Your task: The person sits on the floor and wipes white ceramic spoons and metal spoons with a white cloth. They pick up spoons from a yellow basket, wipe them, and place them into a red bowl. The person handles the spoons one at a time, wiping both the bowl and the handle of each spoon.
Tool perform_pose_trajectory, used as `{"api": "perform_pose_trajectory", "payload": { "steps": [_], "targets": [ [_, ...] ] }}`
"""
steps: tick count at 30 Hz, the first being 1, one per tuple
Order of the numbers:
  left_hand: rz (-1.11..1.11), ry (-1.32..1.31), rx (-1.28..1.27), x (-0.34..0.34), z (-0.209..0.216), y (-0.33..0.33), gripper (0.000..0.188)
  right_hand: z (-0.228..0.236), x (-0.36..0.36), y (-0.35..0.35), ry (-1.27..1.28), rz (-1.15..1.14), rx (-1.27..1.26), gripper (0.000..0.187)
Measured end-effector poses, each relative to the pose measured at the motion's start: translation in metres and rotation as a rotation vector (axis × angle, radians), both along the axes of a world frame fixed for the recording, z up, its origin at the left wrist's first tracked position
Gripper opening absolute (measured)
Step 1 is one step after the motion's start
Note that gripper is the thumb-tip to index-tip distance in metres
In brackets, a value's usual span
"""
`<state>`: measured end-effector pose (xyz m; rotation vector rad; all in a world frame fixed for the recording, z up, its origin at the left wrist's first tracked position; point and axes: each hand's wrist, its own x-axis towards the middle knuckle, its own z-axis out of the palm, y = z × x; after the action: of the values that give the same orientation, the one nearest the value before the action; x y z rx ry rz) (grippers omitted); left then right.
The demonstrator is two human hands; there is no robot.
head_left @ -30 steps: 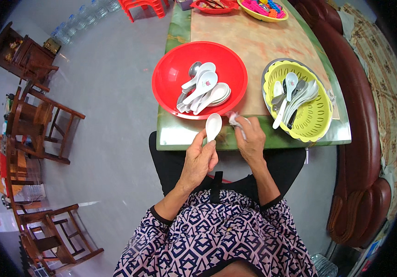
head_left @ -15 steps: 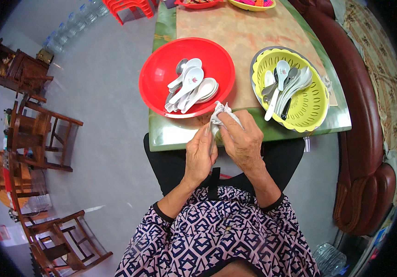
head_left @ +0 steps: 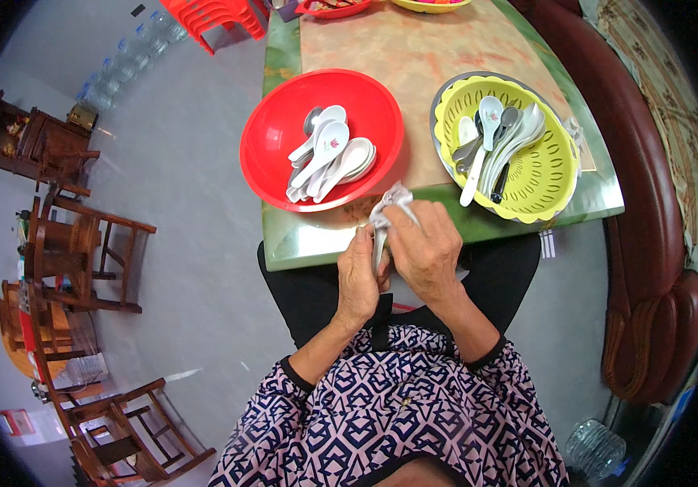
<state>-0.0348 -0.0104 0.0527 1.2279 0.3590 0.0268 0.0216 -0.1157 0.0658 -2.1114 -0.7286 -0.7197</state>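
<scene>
Gripping a smooth, slender spoon (head_left: 380, 246) against crumpled white cloth (head_left: 393, 198).

Tabletop (head_left: 418, 53) offers passage between obstructing red basin (head_left: 369, 114) and yellow colander (head_left: 548, 174).

Grey floor (head_left: 203, 308) is catching light streaks (head_left: 183, 374). Wooden chairs (head_left: 63, 237) are standing at left, brown cabinet (head_left: 49, 134) is sitting beyond them. Red stools (head_left: 213, 18) are sitting stacked farther off. Brown sofa (head_left: 656, 260) is running along the table's (head_left: 422, 49) right side.
</scene>
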Motion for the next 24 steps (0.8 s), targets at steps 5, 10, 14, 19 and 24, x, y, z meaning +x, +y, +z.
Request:
{"api": "perform_pose_trajectory", "payload": {
  "steps": [5, 10, 14, 19, 24],
  "targets": [
    [-0.009, -0.053, -0.047, 0.003, 0.012, -0.002, 0.055, 0.001, 0.004, 0.007, -0.059, -0.091, 0.012, 0.033],
    [0.096, -0.007, 0.027, 0.01, -0.001, 0.003, 0.06, 0.012, -0.01, 0.008, 0.147, 0.068, -0.064, 0.027],
    [0.093, -0.103, -0.026, 0.014, -0.01, -0.001, 0.061, 0.013, -0.017, 0.001, 0.232, 0.122, -0.078, 0.025],
    [0.066, -0.075, -0.106, 0.013, -0.012, -0.001, 0.062, 0.016, -0.024, -0.01, 0.313, 0.242, -0.068, 0.024],
    [0.098, -0.068, -0.182, 0.015, -0.006, 0.0, 0.065, 0.012, -0.027, -0.015, 0.316, 0.34, -0.007, 0.025]
  ]
}}
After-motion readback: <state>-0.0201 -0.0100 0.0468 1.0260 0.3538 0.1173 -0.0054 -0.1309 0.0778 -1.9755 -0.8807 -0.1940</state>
